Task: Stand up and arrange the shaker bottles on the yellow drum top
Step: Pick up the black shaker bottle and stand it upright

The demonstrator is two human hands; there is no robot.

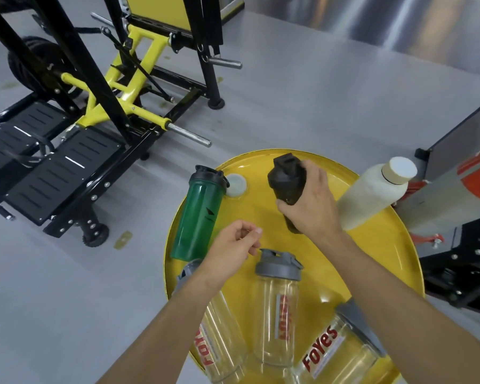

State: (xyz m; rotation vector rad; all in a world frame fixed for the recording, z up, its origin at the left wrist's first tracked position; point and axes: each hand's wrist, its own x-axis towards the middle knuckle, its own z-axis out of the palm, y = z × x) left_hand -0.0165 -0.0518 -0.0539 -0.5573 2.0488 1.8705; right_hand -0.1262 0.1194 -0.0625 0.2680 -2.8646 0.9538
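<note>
A yellow drum top carries several shaker bottles. My right hand grips a black shaker bottle, held upright near the drum's far side. My left hand hovers over the middle with loosely curled fingers and nothing in it. A green shaker bottle with a black lid stands at the left rim. A cream bottle with a white cap stands at the right rim. Three clear bottles with grey lids and red lettering stand at the near side: one under my left forearm, one in the middle, one at the right.
A black and yellow gym machine with foot plates stands on the grey floor at the left. A grey and red cabinet and black frame stand close to the drum's right side. A white bung cap sits in the drum top.
</note>
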